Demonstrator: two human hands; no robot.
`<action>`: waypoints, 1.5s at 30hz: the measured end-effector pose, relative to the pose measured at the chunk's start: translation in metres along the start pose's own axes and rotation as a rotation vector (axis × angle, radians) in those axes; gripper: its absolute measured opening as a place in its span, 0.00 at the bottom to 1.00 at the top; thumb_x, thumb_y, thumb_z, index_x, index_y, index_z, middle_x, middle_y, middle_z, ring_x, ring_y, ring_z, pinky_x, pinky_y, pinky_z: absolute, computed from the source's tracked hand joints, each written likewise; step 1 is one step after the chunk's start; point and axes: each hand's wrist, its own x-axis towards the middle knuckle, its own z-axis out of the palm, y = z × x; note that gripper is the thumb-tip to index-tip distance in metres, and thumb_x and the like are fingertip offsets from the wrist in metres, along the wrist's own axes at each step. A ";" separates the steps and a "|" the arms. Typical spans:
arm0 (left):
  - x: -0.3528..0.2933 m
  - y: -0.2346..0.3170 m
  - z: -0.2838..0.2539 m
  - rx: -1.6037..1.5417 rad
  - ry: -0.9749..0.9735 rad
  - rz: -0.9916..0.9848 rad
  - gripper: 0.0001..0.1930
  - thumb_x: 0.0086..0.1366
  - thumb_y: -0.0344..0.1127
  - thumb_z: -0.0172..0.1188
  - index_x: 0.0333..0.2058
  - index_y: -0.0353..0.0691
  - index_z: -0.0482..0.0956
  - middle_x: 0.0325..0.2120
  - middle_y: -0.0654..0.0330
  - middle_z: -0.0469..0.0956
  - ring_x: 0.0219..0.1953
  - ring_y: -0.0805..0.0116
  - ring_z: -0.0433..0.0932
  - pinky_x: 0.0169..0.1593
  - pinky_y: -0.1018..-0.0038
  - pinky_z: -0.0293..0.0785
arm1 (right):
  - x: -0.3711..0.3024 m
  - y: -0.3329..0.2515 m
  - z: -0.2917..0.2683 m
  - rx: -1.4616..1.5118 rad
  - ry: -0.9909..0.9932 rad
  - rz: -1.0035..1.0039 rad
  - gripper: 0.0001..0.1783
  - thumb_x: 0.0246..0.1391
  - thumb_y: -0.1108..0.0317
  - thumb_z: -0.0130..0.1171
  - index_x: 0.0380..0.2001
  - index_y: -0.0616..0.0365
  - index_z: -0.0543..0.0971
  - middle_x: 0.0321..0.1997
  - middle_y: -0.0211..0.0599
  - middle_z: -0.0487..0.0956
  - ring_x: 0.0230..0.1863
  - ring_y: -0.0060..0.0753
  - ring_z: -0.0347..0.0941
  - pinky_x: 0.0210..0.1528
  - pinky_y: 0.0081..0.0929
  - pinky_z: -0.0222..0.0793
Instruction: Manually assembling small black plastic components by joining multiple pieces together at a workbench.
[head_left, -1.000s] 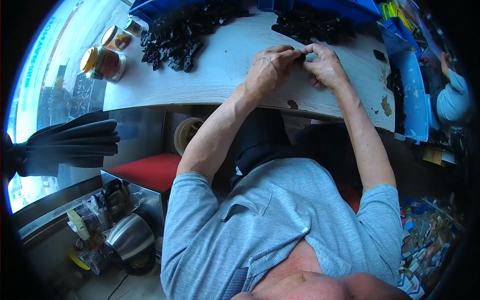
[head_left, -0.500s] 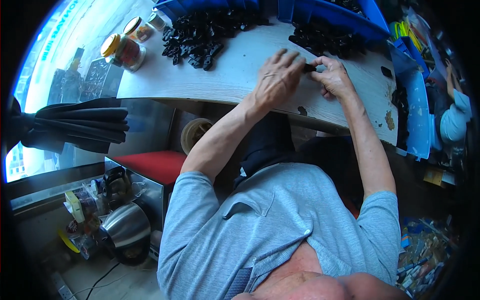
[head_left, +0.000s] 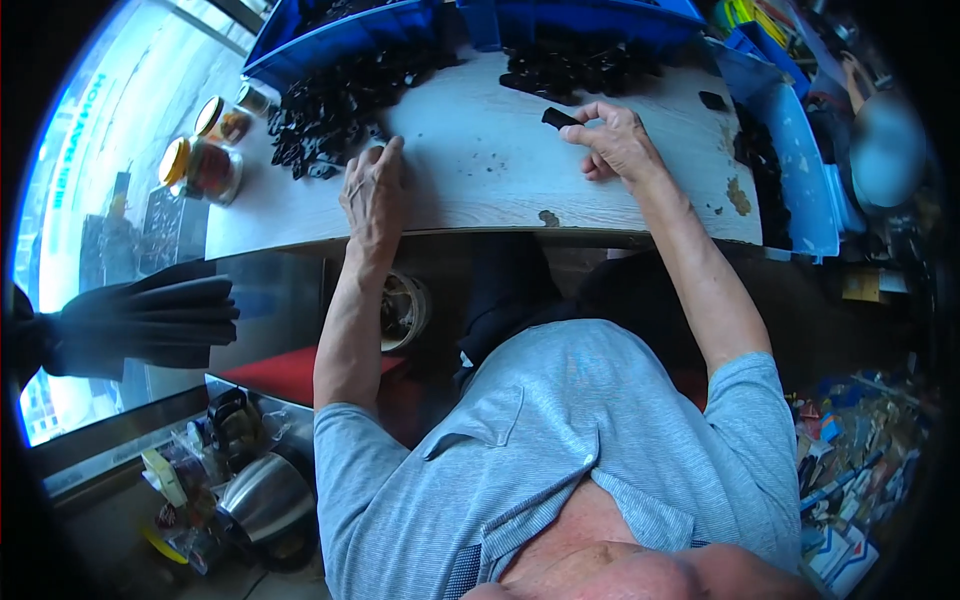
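My right hand [head_left: 615, 145] is raised over the right half of the table, pinching a small black plastic piece [head_left: 560, 119] between thumb and forefinger. Its other fingers curl in loosely. My left hand [head_left: 372, 195] rests at the near right edge of a pile of black plastic parts [head_left: 318, 125]. The fingers there are bent and close together, and their tips reach the pile's edge. Whatever lies between them is hidden. A second heap of black parts [head_left: 575, 70] is just beyond my right hand.
Blue bins [head_left: 350, 42] line the table's far side. At the right stands a light blue bin [head_left: 805, 165] with black parts beside it. Jars [head_left: 205, 172] are at the left end of the whitish table [head_left: 460, 205]. A lone black piece [head_left: 712, 101] lies far right. Another person's arm shows beyond.
My left hand has left my right hand and moved left to the left pile. The right hand keeps the black piece, now apart from the left. The view has shifted.
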 end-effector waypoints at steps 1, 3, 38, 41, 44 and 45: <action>0.002 0.009 -0.005 -0.043 -0.034 0.025 0.17 0.61 0.32 0.65 0.51 0.49 0.83 0.45 0.57 0.83 0.47 0.54 0.81 0.48 0.61 0.78 | -0.003 -0.001 -0.004 0.057 -0.007 0.011 0.23 0.50 0.59 0.74 0.46 0.58 0.79 0.14 0.25 0.73 0.17 0.19 0.76 0.20 0.20 0.78; 0.006 0.020 -0.002 -0.100 -0.054 0.095 0.13 0.65 0.35 0.63 0.48 0.49 0.85 0.40 0.56 0.84 0.43 0.52 0.83 0.45 0.60 0.79 | -0.004 0.003 -0.017 0.080 0.018 0.026 0.24 0.50 0.59 0.74 0.46 0.58 0.78 0.14 0.25 0.73 0.17 0.20 0.76 0.20 0.20 0.78; 0.030 0.060 0.018 -0.300 -0.002 0.188 0.15 0.63 0.34 0.64 0.49 0.43 0.81 0.43 0.56 0.85 0.44 0.53 0.82 0.49 0.62 0.78 | 0.042 -0.014 0.013 -0.345 0.195 0.021 0.26 0.52 0.56 0.72 0.54 0.50 0.81 0.32 0.36 0.84 0.20 0.22 0.77 0.20 0.20 0.77; 0.027 0.069 0.020 -0.354 -0.021 0.157 0.16 0.64 0.31 0.62 0.51 0.41 0.80 0.44 0.53 0.85 0.43 0.54 0.83 0.49 0.61 0.78 | 0.044 -0.015 0.015 -0.420 0.169 0.004 0.24 0.52 0.56 0.72 0.51 0.50 0.83 0.31 0.35 0.84 0.20 0.22 0.77 0.20 0.21 0.77; 0.029 0.083 0.020 -0.612 -0.053 0.016 0.16 0.68 0.30 0.61 0.53 0.39 0.80 0.44 0.52 0.85 0.42 0.58 0.85 0.48 0.66 0.80 | 0.042 -0.012 0.013 -0.366 0.187 -0.025 0.21 0.52 0.56 0.72 0.47 0.50 0.84 0.29 0.35 0.83 0.19 0.23 0.77 0.21 0.23 0.78; 0.029 0.088 0.020 -0.838 -0.093 -0.109 0.16 0.69 0.29 0.60 0.54 0.37 0.80 0.44 0.52 0.85 0.42 0.62 0.86 0.48 0.68 0.81 | 0.039 -0.010 0.010 -0.225 0.175 0.030 0.22 0.51 0.57 0.73 0.48 0.53 0.83 0.25 0.34 0.80 0.17 0.22 0.75 0.18 0.23 0.76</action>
